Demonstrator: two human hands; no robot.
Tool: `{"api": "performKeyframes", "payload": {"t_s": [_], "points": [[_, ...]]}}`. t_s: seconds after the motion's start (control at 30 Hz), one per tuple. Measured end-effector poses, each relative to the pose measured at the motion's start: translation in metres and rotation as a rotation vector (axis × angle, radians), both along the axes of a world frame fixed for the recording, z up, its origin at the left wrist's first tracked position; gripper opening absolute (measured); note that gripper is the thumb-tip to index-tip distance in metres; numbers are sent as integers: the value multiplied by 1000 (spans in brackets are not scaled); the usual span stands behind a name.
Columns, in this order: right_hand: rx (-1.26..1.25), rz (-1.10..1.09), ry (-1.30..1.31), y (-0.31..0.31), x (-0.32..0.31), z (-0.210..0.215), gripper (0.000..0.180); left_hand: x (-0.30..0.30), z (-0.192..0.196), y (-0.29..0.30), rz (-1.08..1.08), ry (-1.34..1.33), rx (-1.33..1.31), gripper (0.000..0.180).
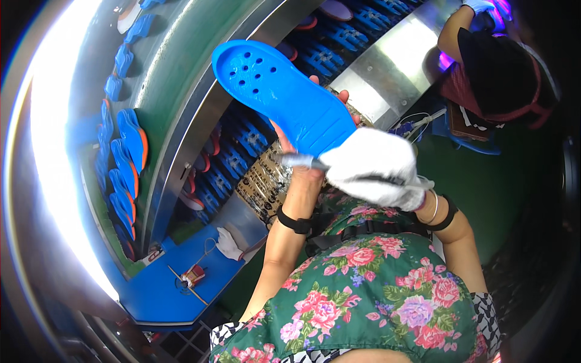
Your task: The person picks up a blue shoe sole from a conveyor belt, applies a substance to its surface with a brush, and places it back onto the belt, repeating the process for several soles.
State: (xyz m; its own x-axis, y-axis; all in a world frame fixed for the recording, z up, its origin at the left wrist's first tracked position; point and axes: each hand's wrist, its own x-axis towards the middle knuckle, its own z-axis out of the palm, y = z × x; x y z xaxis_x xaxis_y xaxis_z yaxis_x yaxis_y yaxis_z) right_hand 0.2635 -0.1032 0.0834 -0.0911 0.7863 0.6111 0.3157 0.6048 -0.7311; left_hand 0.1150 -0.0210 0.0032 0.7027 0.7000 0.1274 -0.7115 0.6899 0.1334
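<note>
Left hand [302, 158] grips a bright blue moulded foam insole with small round holes at one end [281, 94], fingers wrapped behind it, tips showing at the far edge. Insole is held up in front of the chest, above the conveyor of blue soles [236, 157]. Right hand [378, 169], in a white cloth glove, is clenched on a thin pen-like tool [302, 161] at the insole's near end. My read: keep the insole braced flat against the palm and work the tip with light, steady pressure. A co-worker [496, 66] sits well apart.
</note>
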Motion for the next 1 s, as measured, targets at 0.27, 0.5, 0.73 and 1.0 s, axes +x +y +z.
{"api": "performKeyframes", "payload": {"t_s": [0.27, 0.5, 0.73, 1.0], "points": [[-48, 109, -30, -5, 4, -1, 28, -9, -3, 6, 75, 73, -9, 100], [33, 24, -143, -9, 7, -10, 22, -7, -2, 5, 84, 84, -48, 101], [-114, 2, -37, -6, 21, -6, 22, -3, 10, 4, 73, 104, -175, 105], [-349, 34, 210, -8, 22, -14, 18, -10, 5, 19, -26, 99, -79, 114]]}}
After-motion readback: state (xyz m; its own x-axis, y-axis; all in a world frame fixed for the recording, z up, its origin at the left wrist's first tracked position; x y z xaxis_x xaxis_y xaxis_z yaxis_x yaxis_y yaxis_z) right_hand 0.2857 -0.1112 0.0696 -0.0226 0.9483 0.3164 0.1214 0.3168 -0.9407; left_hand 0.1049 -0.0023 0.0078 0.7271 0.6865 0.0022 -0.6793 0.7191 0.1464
